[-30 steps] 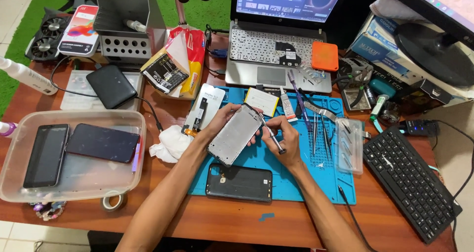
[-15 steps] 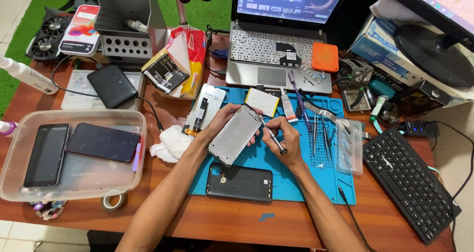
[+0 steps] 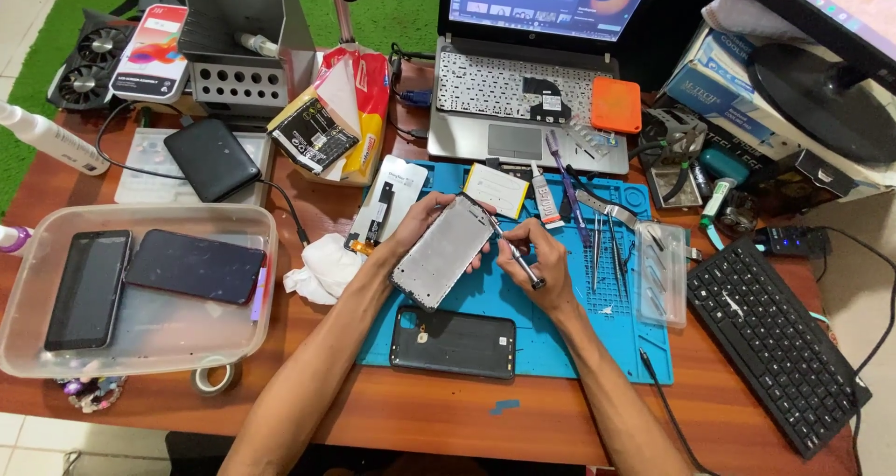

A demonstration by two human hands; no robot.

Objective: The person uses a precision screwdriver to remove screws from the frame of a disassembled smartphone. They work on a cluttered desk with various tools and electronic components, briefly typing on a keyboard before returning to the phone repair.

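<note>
Nothing has shifted since a second ago: my left hand (image 3: 417, 226) grips the phone frame (image 3: 441, 250) tilted above the blue mat (image 3: 560, 345), my right hand (image 3: 537, 263) pinches a screwdriver (image 3: 511, 250) at its edge.

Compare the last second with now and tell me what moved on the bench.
Almost nothing moved. The left hand still holds the tilted phone frame, and the right hand still holds the small screwdriver at the frame's upper right edge. The black phone back on the blue mat lies where it did.
</note>
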